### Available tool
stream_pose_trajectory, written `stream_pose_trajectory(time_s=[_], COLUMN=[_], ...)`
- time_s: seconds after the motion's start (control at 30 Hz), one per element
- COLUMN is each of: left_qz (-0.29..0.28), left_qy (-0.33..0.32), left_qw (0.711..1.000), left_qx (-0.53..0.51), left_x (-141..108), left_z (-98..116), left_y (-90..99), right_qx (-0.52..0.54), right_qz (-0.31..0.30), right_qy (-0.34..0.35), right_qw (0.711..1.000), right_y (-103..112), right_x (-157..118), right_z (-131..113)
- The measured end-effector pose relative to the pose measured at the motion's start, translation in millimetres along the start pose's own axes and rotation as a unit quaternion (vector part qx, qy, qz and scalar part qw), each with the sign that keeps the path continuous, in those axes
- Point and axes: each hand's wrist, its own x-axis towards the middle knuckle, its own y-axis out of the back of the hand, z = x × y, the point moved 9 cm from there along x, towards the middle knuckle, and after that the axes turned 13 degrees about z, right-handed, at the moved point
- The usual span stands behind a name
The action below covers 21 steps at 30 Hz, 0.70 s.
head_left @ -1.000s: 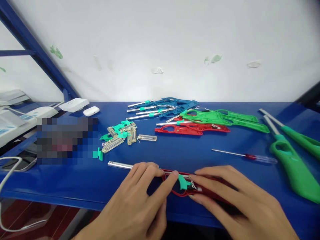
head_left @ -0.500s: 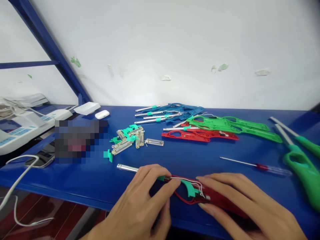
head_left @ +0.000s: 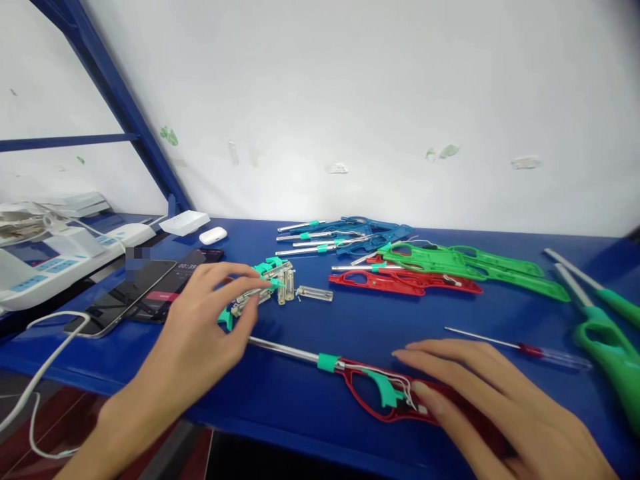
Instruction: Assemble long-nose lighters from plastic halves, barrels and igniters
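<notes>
My left hand [head_left: 210,320] reaches over a pile of clear fuel tanks [head_left: 286,287] and teal plastic pieces [head_left: 226,320], its thumb and fingertips a little apart at the pile's near side. Nothing can be made out as held there. In front of me lies a red lighter half-shell [head_left: 361,398] with a metal tube [head_left: 285,349], a teal collar [head_left: 328,362], a teal trigger [head_left: 384,388] and white wires. My right hand [head_left: 480,400] grips the shell's right end, thumb on the near side and fingers over the far side, covering much of the handle.
Blue shells [head_left: 380,239], green shells [head_left: 480,262] and red shells [head_left: 380,280] lie at the back. A screwdriver [head_left: 530,349] and green lighters [head_left: 607,347] are at the right. Two phones [head_left: 125,300], an earbud case [head_left: 213,235] and a power strip [head_left: 75,263] occupy the left.
My left hand has let go of the tube end of the red assembly and moved left and away from me to the pile. My right hand stays on the shell.
</notes>
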Motion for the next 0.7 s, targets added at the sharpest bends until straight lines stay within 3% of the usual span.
stream_pose_trajectory(time_s=[0.2,0.27,0.53,0.7], left_qz=[-0.061,-0.089,-0.178,-0.2], left_qy=[0.052,0.066,0.109,0.132], left_qw=[0.995,0.992,0.978,0.971], left_qx=[0.055,0.06,0.027,-0.003], left_x=[11,11,-1,-7], left_z=[-71,-86,-101,-108], left_y=[5.1,4.0,-9.7,-20.7], right_qx=[-0.075,-0.081,-0.116,-0.121], right_qz=[-0.113,-0.118,-0.174,-0.197], right_qy=[0.201,0.223,0.261,0.276], right_qw=[0.97,0.964,0.942,0.933], right_y=[-46,-62,-129,-140], right_x=[42,57,84,80], right_z=[-33,-40,-51,-47])
